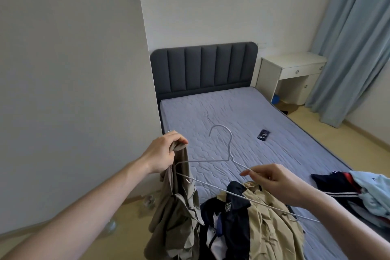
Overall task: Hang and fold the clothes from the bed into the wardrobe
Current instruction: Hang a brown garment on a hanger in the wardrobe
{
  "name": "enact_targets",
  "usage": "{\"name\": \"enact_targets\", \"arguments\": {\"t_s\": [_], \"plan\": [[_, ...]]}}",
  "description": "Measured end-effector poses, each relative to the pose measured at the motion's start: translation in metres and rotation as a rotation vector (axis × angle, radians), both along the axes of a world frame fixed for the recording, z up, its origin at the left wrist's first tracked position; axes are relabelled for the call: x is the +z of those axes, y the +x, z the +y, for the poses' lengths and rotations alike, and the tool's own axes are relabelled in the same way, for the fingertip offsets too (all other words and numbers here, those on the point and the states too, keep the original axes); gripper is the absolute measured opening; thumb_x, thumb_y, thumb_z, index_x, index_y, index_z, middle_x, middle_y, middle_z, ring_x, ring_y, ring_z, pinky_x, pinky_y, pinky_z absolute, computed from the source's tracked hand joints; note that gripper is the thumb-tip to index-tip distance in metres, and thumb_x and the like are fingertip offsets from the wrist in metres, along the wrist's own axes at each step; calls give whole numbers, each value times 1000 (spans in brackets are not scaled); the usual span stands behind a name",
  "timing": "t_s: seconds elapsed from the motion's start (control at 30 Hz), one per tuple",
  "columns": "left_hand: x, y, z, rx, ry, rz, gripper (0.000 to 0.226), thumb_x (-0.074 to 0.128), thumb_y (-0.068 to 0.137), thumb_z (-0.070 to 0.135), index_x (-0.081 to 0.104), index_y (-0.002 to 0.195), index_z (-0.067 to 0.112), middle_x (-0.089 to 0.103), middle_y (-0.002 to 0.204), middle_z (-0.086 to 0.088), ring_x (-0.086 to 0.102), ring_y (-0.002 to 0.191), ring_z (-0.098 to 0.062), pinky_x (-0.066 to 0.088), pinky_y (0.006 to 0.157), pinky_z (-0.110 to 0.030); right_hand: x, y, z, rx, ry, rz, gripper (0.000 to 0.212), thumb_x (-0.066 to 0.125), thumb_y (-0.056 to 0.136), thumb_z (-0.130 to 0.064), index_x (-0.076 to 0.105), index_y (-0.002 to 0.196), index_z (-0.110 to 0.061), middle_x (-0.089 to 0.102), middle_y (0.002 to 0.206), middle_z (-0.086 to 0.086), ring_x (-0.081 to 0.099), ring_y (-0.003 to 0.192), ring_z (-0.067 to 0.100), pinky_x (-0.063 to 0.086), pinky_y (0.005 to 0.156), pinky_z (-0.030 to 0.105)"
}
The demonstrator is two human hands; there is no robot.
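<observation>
My left hand (163, 151) grips the shoulder of a khaki jacket (179, 213), which hangs down past the bed's near left corner. My right hand (278, 183) pinches the right arm of a thin grey wire hanger (229, 157); the hanger's left end sits inside the jacket just below my left hand. The rest of the jacket, tan with dark navy panels (236, 224), lies bunched on the bed (242, 116). A pile of other clothes (358, 192), navy, red and light blue, lies at the bed's near right edge. No wardrobe is in view.
A small dark object (263, 134) lies in the middle of the mattress. The dark padded headboard (203, 67) stands against the far wall. A white desk (293, 74) and blue curtains (350, 48) are at the right. A wall (73, 91) runs along the left.
</observation>
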State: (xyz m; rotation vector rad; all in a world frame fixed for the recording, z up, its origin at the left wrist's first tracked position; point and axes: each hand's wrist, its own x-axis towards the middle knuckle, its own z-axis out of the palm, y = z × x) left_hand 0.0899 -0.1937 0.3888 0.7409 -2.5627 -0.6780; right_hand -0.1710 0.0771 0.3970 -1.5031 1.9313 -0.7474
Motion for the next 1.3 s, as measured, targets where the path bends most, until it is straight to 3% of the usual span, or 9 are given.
{"name": "enact_targets", "arguments": {"t_s": [0.13, 0.3, 0.43, 0.57, 0.83, 0.97, 1.03, 1.17, 1.3], "plan": [[19, -10, 14, -37, 81, 134, 55, 54, 82, -16, 69, 118, 23, 63, 114, 16, 63, 103, -7, 56, 84, -21, -16, 17, -11, -82, -101, 54, 25, 49, 105, -49, 73, 111, -45, 37, 55, -6, 32, 49, 10, 27, 52, 27], [44, -22, 34, -65, 238, 319, 53, 58, 93, -9, 64, 128, 30, 60, 123, 10, 71, 72, -19, 62, 68, -28, -38, 43, -19, -183, -212, 79, 25, 51, 105, -45, 75, 104, -39, 36, 50, -9, 29, 46, 8, 22, 50, 27], [64, -31, 43, -109, 291, 347, 58, 60, 96, -4, 60, 133, 40, 62, 124, 14, 72, 89, -20, 60, 80, -21, -54, 59, -19, -145, -202, 58, 25, 50, 104, -49, 75, 105, -43, 36, 51, -7, 29, 46, 8, 24, 48, 23], [71, -34, 48, -163, 371, 342, 60, 63, 95, 0, 52, 134, 44, 59, 128, 19, 68, 108, -11, 59, 81, -24, -58, 61, -21, -295, -331, -189, 27, 52, 104, -48, 76, 101, -36, 28, 55, -6, 26, 48, 13, 23, 50, 25], [56, -30, 86, -348, 386, 29, 73, 71, 93, 19, 31, 146, 51, 47, 150, 14, 43, 139, 4, 41, 112, -22, -60, 76, -17, -314, -548, -445, 36, 57, 103, -40, 75, 90, -13, 45, 57, -3, 40, 49, 7, 34, 48, 16], [70, -23, 82, -462, 431, -55, 72, 72, 91, 18, 37, 146, 48, 56, 138, 23, 53, 131, 2, 46, 107, -20, -58, 85, -15, -315, -630, -468, 32, 55, 105, -32, 75, 88, -13, 55, 58, -14, 48, 52, -2, 37, 52, 10], [79, -21, 77, -462, 302, -91, 74, 66, 87, 12, 39, 144, 52, 59, 130, 23, 55, 128, -1, 48, 106, -23, -56, 89, -14, -316, -651, -471, 31, 55, 105, -30, 75, 86, -14, 56, 58, -19, 51, 52, -3, 37, 54, 7], [91, -27, 51, -251, -530, -135, 57, 65, 82, 29, 51, 136, 42, 54, 123, 22, 44, 119, -8, 32, 105, -36, -49, 90, -14, -321, -659, -466, 29, 55, 104, -28, 75, 88, -15, 54, 56, -23, 51, 52, -4, 37, 56, 5], [97, -37, 32, -203, -582, -44, 8, 62, 90, 38, 67, 95, 33, 64, 94, 19, 45, 103, -11, 26, 109, -39, -48, 84, -16, -290, -654, -472, 27, 56, 105, -24, 76, 91, -12, 55, 57, -24, 53, 53, -6, 39, 58, 4]]}}
